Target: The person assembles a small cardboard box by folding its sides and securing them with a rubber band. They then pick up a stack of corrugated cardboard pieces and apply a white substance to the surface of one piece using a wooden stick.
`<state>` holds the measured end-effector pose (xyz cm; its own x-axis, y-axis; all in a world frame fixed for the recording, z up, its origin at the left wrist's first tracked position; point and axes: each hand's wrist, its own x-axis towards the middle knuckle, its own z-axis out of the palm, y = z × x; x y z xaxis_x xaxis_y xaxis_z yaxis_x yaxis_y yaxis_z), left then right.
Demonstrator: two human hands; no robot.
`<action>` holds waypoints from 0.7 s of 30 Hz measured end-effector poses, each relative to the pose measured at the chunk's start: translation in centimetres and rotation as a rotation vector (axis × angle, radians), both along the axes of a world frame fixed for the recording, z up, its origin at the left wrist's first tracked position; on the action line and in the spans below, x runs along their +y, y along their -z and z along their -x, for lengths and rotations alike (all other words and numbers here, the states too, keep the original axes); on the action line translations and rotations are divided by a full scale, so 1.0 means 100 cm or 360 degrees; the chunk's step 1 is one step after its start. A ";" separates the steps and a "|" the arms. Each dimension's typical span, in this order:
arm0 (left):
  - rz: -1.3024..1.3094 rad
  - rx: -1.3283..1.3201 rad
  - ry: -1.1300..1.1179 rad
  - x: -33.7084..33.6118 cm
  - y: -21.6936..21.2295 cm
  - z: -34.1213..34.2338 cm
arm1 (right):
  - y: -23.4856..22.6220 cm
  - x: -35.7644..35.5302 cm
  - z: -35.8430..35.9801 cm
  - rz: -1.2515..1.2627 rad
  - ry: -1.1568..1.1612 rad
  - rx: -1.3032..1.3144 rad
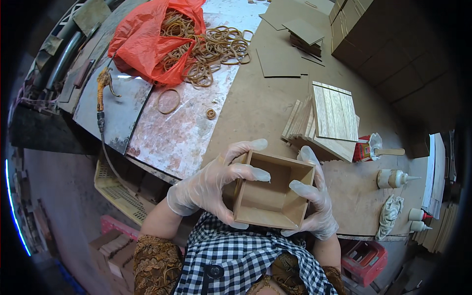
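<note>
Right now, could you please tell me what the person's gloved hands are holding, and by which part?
Both hold a small open-topped brown wooden box: the left hand on its left wall, the right hand on its right wall, fingers curled over the rim.

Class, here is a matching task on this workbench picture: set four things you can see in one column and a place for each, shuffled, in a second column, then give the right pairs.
Things
1. open wooden box
2. rubber bands
3. stack of wooden panels
4. glue bottle

Places
A. spilling from the red plastic bag at the far left of the table
B. lying on its side at the right of the board
C. held between the gloved left hand and right hand
D. just beyond the hands, mid-table

Pairs: 1-C, 2-A, 3-D, 4-B
</note>
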<state>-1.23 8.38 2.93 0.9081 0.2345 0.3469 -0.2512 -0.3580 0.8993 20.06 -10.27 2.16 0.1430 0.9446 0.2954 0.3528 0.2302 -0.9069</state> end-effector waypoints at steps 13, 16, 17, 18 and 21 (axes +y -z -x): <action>0.0159 -0.0016 0.0094 0.003 0.014 0.002 | 0.005 -0.003 0.000 -0.0188 -0.0022 -0.0142; 0.0219 -0.0001 0.0090 0.002 0.013 0.004 | -0.003 -0.001 -0.002 -0.0125 -0.0076 -0.0253; 0.0221 -0.0011 0.0096 0.003 0.013 0.004 | -0.003 -0.001 -0.003 -0.0115 -0.0086 -0.0282; 0.0227 -0.0016 0.0100 0.002 0.014 0.004 | 0.002 -0.005 -0.005 -0.0115 -0.0089 -0.0291; 0.0170 -0.0025 0.0106 0.005 0.016 0.002 | 0.001 -0.003 -0.001 -0.0127 -0.0027 -0.0213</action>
